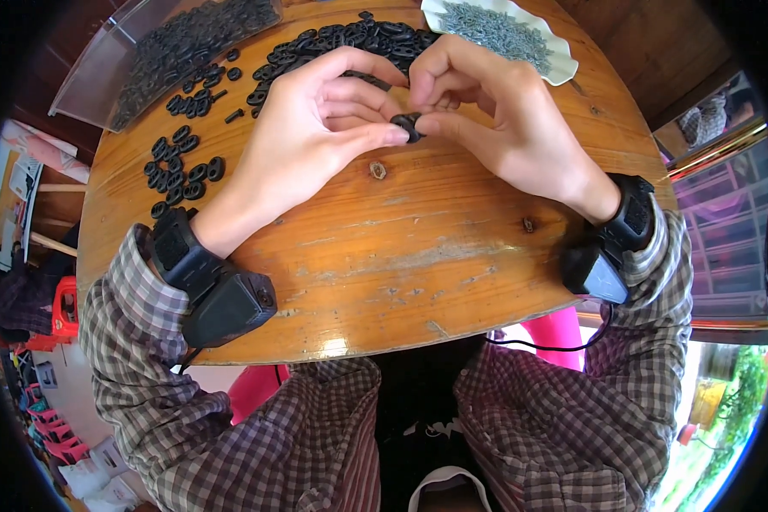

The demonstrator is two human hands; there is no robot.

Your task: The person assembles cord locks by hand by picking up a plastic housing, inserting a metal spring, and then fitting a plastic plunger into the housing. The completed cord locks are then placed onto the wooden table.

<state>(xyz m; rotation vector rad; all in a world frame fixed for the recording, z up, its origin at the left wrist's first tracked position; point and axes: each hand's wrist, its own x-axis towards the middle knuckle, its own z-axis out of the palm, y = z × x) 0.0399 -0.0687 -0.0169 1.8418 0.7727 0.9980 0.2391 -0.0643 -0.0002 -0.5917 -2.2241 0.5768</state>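
Pinching a black part [410,127] at their fingertips, left hand [311,128] and right hand [520,119] hold it between both thumbs.

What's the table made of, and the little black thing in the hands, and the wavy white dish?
The table looks like varnished wood: grain, knots and a glossy shine. The little black thing seems to be plastic or rubber, dark and smooth; I can't tell which. The wavy white dish is probably plastic, maybe ceramic: its rim looks smooth and pale.
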